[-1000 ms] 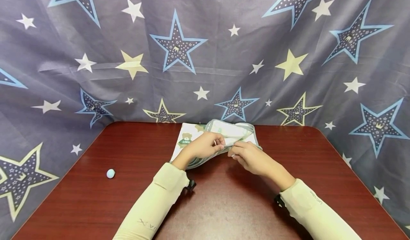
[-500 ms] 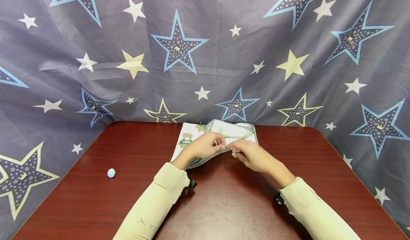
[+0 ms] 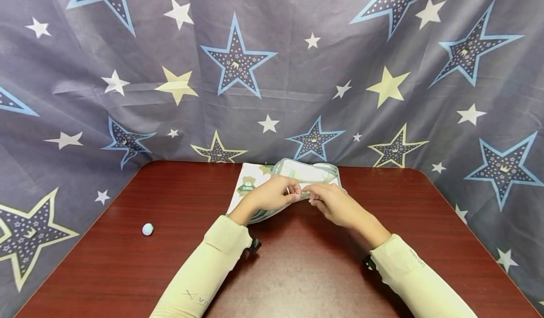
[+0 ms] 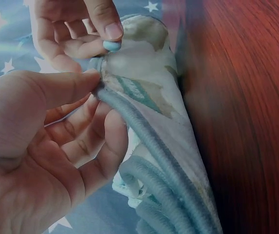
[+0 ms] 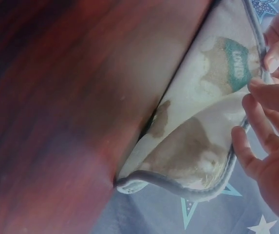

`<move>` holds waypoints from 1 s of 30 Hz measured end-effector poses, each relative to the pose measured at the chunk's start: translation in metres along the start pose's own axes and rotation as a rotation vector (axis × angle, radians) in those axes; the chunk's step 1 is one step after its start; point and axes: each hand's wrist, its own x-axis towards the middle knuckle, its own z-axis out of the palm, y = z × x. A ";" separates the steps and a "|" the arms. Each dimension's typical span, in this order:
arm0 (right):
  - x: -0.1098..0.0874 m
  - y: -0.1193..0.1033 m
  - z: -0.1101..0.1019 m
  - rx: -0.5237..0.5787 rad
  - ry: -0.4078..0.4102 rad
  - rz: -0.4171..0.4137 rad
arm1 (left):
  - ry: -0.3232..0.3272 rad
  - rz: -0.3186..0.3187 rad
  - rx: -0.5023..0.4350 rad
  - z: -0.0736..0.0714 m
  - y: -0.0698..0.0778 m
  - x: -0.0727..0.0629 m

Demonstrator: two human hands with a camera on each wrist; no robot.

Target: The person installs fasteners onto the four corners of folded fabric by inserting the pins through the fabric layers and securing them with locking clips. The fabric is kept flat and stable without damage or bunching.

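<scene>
A pale printed cloth [image 3: 305,169] with brown bears and grey-blue trim lies folded and partly lifted at the table's far edge. My left hand [image 3: 274,193] pinches its near edge; in the left wrist view thumb and fingertips meet on the trim [image 4: 141,124]. Just beside it, my right hand [image 3: 333,204] grips the same edge between thumb and fingers. Under the right thumb in that view shows a small pale-blue bit [image 4: 112,46]; I cannot tell whether it belongs to the trim. In the right wrist view a corner of the cloth [image 5: 190,151] folds over, curved trim below.
A small light-blue ball [image 3: 147,229] sits on the left part of the red-brown wooden table [image 3: 106,266]. Behind the far edge hangs a grey curtain [image 3: 289,82] printed with stars.
My right hand has shifted slightly along the cloth's edge, toward the left hand and then a little back, and its fingers now close on the edge. The left hand keeps its hold.
</scene>
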 end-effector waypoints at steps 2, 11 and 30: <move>0.000 0.000 0.001 -0.017 0.006 0.014 | -0.006 -0.003 -0.004 0.000 0.000 0.000; 0.001 0.000 0.001 -0.112 0.033 0.032 | -0.022 0.005 -0.014 0.000 0.002 0.000; 0.009 -0.002 0.004 -0.294 0.094 -0.051 | -0.033 0.020 -0.009 0.005 0.001 0.003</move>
